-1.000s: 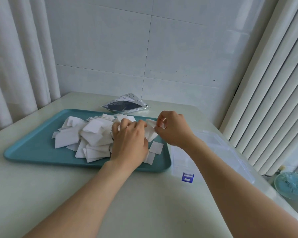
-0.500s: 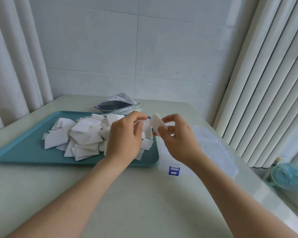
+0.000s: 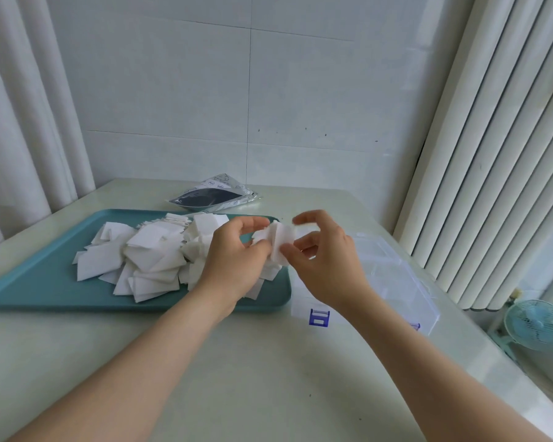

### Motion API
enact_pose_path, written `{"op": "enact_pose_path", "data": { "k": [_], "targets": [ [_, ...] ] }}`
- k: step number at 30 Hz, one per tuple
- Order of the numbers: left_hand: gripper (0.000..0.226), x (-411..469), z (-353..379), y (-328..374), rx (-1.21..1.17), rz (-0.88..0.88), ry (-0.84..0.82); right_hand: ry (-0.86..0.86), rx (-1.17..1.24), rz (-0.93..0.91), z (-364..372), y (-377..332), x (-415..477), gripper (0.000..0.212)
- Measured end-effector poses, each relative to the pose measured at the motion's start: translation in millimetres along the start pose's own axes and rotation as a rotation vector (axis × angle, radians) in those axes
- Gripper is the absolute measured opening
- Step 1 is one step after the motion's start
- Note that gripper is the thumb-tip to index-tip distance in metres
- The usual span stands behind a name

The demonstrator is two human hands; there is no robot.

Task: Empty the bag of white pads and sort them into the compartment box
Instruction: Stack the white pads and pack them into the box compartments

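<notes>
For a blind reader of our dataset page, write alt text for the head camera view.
The left hand and right hand hold a small stack of white pads between them above the right end of a teal tray heaped with loose pads. A clear compartment box sits right of the tray, and the bag lies behind it.

Home-like room: curtains (image 3: 492, 154), tiled wall (image 3: 249, 90), fan (image 3: 535, 323)

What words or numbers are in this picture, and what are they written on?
No text here can be read.
On the bag: small round printed marks and a little drawing, too small and blurred to read.
On the white pads: blank, no print.
On the compartment box and its blue clip: no writing visible.
</notes>
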State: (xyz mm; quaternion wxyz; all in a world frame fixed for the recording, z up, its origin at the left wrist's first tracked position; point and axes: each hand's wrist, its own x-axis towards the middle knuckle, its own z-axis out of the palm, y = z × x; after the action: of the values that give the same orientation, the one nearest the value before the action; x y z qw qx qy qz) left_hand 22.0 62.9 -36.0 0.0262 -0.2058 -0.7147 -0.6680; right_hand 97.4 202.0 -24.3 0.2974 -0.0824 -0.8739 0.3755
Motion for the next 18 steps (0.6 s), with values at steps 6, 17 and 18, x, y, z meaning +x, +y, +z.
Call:
{"op": "enact_pose_path", "data": {
  "k": [6, 17, 18],
  "targets": [
    [0.008, 4.6, -2.2, -2.9, -0.052, -0.022, -0.017, -0.013, -0.024, 0.035, 0.6, -0.2, 0.0, 0.020],
    [0.027, 8.1, -10.3, -1.3, -0.099, 0.010, 0.055, 0.283, 0.222, 0.174, -7.0, -5.2, 1.5, 0.007],
    [0.025, 7.6, -9.9, -1.0, -0.100, 0.021, 0.017, 0.286, 0.179, 0.145, -7.7, -4.5, 1.4, 0.007]
  ]
}}
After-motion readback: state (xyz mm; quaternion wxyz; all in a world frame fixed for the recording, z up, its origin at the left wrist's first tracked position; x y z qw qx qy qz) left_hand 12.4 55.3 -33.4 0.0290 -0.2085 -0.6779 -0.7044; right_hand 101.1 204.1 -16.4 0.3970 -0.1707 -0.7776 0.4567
